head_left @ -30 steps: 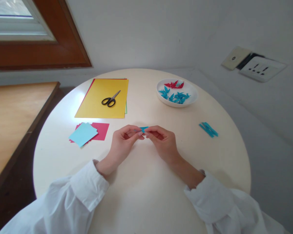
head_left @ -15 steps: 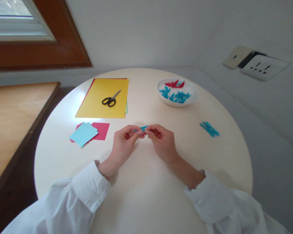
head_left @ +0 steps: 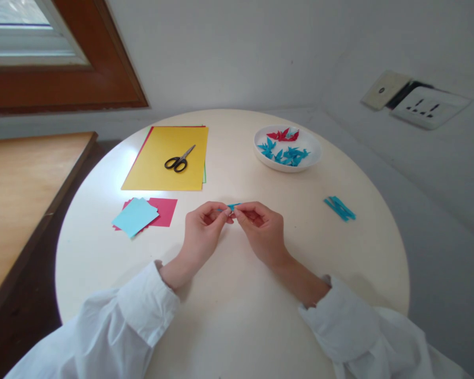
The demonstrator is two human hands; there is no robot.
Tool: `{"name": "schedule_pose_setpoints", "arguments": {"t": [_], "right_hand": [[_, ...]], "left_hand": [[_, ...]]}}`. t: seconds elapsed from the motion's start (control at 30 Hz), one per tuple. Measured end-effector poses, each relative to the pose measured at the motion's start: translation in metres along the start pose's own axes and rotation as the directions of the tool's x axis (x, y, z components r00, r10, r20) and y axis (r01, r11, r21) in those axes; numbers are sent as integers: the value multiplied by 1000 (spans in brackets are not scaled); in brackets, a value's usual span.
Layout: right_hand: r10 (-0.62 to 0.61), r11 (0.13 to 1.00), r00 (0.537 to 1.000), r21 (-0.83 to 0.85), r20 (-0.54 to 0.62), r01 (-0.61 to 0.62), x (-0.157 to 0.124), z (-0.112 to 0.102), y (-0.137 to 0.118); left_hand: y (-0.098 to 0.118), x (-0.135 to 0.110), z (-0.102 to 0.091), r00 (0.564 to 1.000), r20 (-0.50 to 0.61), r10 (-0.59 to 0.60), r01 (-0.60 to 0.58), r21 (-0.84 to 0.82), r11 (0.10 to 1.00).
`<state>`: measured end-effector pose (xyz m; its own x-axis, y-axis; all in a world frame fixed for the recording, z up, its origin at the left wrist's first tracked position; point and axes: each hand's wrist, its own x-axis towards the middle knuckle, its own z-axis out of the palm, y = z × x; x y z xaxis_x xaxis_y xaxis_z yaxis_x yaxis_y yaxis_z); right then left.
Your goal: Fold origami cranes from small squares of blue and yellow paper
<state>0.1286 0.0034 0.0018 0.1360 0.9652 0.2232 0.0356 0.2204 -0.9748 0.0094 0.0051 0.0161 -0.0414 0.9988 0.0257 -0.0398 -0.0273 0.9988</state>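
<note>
- Several pale-blue paper squares [head_left: 135, 217] come first at my far-left end of the table [head_left: 237, 316], fanned over pink paper [head_left: 166, 213]; from where I sit at the feed, no change in them.
- Just beyond, the yellow sheet [head_left: 150, 163] lies with the black-handled scissors [head_left: 183, 157] resting on it, blades aimed away; same place as a second ago.
- And now the left hand [head_left: 203, 226]: I see thumb and fingertips pinched on the left end of the small blue folded paper [head_left: 234, 205], wrist barely shifted.
- That paper sits between the two sets of fingertips, near the middle of the table. Here's the change: it seems to show as a slimmer sliver than a second ago, though it's too small for me to make out its folds.
- The right hand [head_left: 263, 229] mirrors its partner, thumb and finger closed on the other end. Neither grip lets go, so I judge the fine shaping to be mid-step, moving by tiny amounts.
- Further right, the white dish [head_left: 313, 145] holds red folded shapes [head_left: 283, 136] behind blue folded shapes [head_left: 294, 156]; no addition since.
- Last, the blue strips [head_left: 341, 209] lie well apart from the fingers, untouched; only my head view drifts slightly.
</note>
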Motion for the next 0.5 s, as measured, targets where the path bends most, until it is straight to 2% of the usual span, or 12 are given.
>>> {"name": "schedule_pose_setpoints", "arguments": {"t": [0.2,0.5], "right_hand": [[9,999,1000,40,-1,-9,1,1,2],[-50,995,999,89,-18,51,-1,4,1]], "left_hand": [[0,0,0,1000,-11,3,-3,11,1000],[-6,-1,0,998,-15,64,-64,19,998]]}}
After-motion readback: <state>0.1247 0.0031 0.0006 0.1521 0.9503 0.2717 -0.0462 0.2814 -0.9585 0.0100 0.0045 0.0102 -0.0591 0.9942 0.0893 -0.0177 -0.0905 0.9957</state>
